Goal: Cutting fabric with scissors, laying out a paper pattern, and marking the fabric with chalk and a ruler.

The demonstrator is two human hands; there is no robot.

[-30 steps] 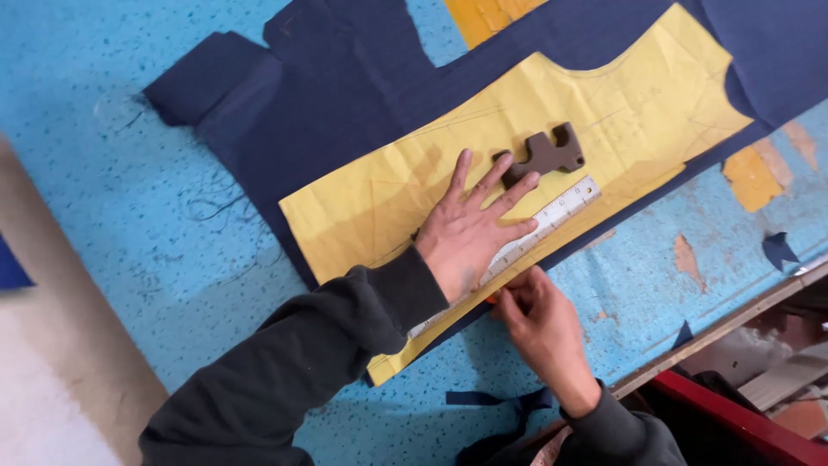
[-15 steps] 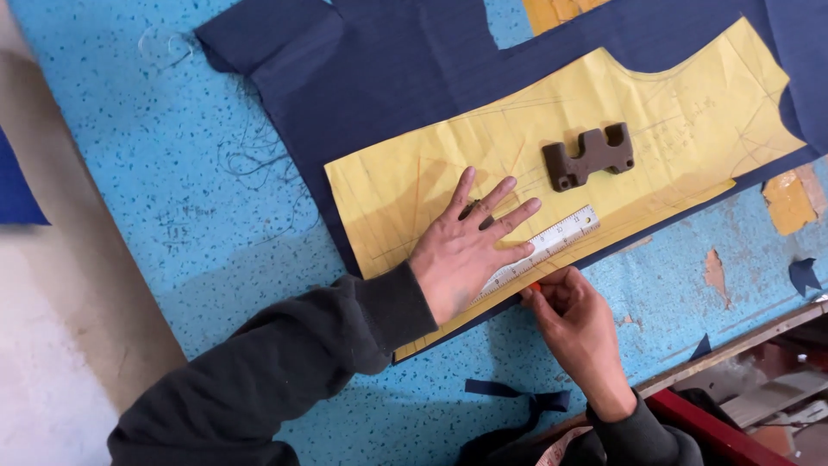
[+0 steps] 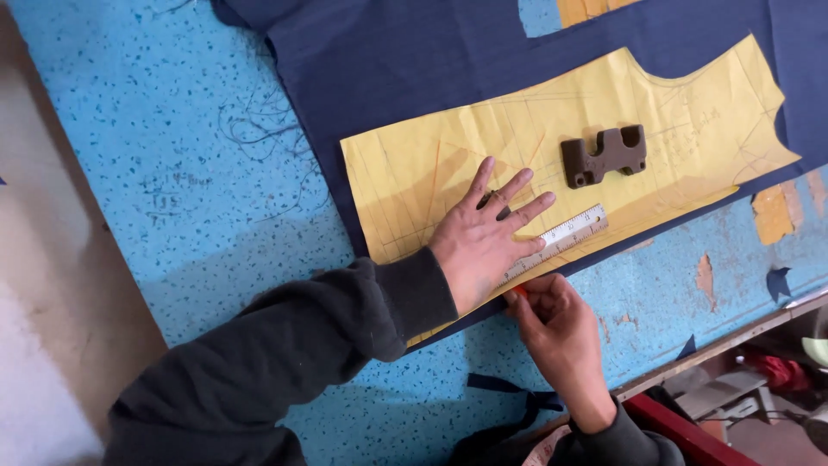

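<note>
Head: left hand fingers splayed, pressing ruler.

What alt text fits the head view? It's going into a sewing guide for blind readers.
The left hand presses a metal ruler flat on a yellow paper pattern over navy fabric, while the right hand works at the ruler's edge. A dark weight rests on the pattern.

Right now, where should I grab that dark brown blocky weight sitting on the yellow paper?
Probably from above, pinching the long sides of the dark brown notched metal weight. It lies flat on the yellow paper pattern, nothing covers it, and its narrower middle looks easiest to pinch.
</note>
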